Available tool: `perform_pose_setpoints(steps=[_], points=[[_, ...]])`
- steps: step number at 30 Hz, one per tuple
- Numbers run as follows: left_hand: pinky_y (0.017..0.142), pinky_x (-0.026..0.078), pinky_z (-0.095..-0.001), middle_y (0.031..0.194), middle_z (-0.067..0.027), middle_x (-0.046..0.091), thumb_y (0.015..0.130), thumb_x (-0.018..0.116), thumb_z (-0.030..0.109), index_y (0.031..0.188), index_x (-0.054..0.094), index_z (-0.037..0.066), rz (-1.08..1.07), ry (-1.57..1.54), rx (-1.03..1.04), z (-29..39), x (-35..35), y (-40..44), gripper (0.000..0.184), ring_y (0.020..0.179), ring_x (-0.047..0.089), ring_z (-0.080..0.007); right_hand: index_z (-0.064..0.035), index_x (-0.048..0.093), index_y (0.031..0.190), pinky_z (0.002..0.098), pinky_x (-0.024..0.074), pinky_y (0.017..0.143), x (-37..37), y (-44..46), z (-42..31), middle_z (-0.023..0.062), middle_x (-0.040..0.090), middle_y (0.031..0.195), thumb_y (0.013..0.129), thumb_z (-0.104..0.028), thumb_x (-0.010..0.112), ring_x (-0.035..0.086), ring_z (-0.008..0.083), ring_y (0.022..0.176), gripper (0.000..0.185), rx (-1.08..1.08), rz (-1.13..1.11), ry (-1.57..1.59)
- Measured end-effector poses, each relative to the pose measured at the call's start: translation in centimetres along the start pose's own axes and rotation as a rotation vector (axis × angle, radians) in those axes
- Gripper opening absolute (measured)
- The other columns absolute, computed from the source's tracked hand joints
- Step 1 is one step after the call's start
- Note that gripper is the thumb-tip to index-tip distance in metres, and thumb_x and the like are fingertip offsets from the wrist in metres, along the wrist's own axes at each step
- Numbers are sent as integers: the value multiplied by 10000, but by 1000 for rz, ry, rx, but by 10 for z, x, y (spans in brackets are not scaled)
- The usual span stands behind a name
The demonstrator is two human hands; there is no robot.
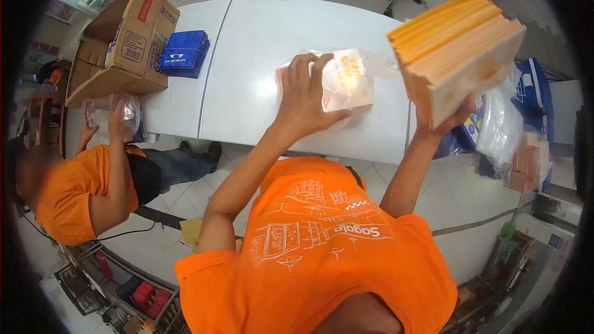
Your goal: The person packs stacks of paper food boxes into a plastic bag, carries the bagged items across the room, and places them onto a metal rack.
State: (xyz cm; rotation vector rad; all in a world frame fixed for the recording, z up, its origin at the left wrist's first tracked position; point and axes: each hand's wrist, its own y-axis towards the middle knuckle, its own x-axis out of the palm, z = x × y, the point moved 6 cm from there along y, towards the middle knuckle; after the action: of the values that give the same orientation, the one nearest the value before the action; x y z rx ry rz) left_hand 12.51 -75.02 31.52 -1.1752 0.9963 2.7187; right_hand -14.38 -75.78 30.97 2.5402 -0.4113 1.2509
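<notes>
My right hand (456, 117) holds up a thick stack of flat paper cartons (461, 55), with yellow and cream edges, tilted above the table's right end. Its fingers are mostly hidden behind the stack. My left hand (306, 96) is curled over a pack of white and orange printed cartons (356, 83) in clear plastic, lying on the white table. The thumb rests along the pack's near side and the fingers reach over its left part. Loose clear film spreads to the right of that pack.
An open cardboard box (133, 37) and a blue packet stack (185, 54) stand at the table's left. A co-worker in an orange shirt (86, 195) handles a clear plastic bag (127, 114) there. On the right are plastic-wrapped packs (500, 120) and a blue bag (535, 89).
</notes>
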Motion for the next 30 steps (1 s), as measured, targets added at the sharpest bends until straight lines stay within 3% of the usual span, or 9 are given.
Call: perform_pose_setpoints(steps=[1, 4, 6, 10, 11, 15, 18, 25, 30], points=[[983, 370, -453, 1098, -190, 561, 783, 663, 186, 1233, 506, 30, -113, 47, -44, -5, 17, -2, 502, 1015, 546, -327, -133, 231, 1499, 502, 294, 1124, -10, 0, -9, 111, 289, 1502, 856, -482, 538, 245, 300, 1415, 794, -4, 42, 32], [940, 409, -447, 914, -170, 646, 734, 731, 200, 1118, 632, 41, -616, 109, -245, -31, 53, -10, 427, 855, 607, -322, -179, 172, 1521, 527, 198, 1159, -83, 15, 3, 109, 212, 1543, 854, -645, 486, 175, 298, 1442, 872, -221, -80, -720], [865, 449, -410, 834, -164, 658, 781, 714, 236, 1019, 665, 13, -518, 33, -254, -36, 46, -4, 330, 785, 620, -309, -156, 199, 1503, 500, 249, 1120, -97, 23, 15, 122, 262, 1503, 879, -630, 461, 248, 294, 1386, 826, -194, -102, -634], [727, 480, -330, 835, -126, 683, 914, 619, 286, 924, 673, -31, -33, -402, -420, -57, 12, 2, 322, 777, 627, -226, -106, 276, 1463, 470, 357, 1066, -56, 25, 74, 149, 386, 1420, 891, -539, 473, 391, 299, 1301, 744, 94, -160, 176], [720, 462, -303, 843, -79, 673, 990, 524, 280, 882, 672, -22, -13, -587, -505, -60, 3, 4, 354, 786, 595, -143, -101, 286, 1459, 471, 365, 1065, -40, 23, 92, 153, 402, 1410, 887, -531, 480, 407, 302, 1294, 741, 156, -204, 281], [700, 440, -265, 802, -54, 601, 1020, 453, 377, 907, 617, -9, 24, -711, -719, -75, -21, -5, 435, 750, 545, -113, -84, 327, 1440, 478, 397, 1062, 20, 24, 160, 170, 467, 1372, 869, -499, 507, 470, 312, 1268, 728, 337, -340, 505], [666, 434, -277, 771, -51, 582, 1024, 432, 384, 904, 593, 4, 25, -1159, -574, -89, -11, -11, 429, 736, 551, -130, -63, 342, 1431, 474, 440, 1033, 38, 22, 185, 177, 504, 1348, 857, -456, 528, 521, 316, 1231, 719, 406, -295, 521], [593, 445, -202, 1128, -74, 584, 993, 511, 338, 1046, 489, 78, 62, -1267, -527, -74, -7, -5, 267, 784, 612, -132, -40, 316, 1444, 443, 415, 1066, -28, 8, 195, 164, 470, 1395, 830, -356, 582, 500, 307, 1256, 740, 448, -102, 250], [495, 385, -140, 1415, -138, 482, 852, 660, 67, 969, 451, 106, 35, -1251, -540, -73, 3, 4, 243, 741, 558, -53, -7, 324, 1430, 441, 426, 1038, -78, -8, 136, 160, 504, 1336, 773, -262, 648, 526, 322, 1203, 776, 412, -104, 57]])
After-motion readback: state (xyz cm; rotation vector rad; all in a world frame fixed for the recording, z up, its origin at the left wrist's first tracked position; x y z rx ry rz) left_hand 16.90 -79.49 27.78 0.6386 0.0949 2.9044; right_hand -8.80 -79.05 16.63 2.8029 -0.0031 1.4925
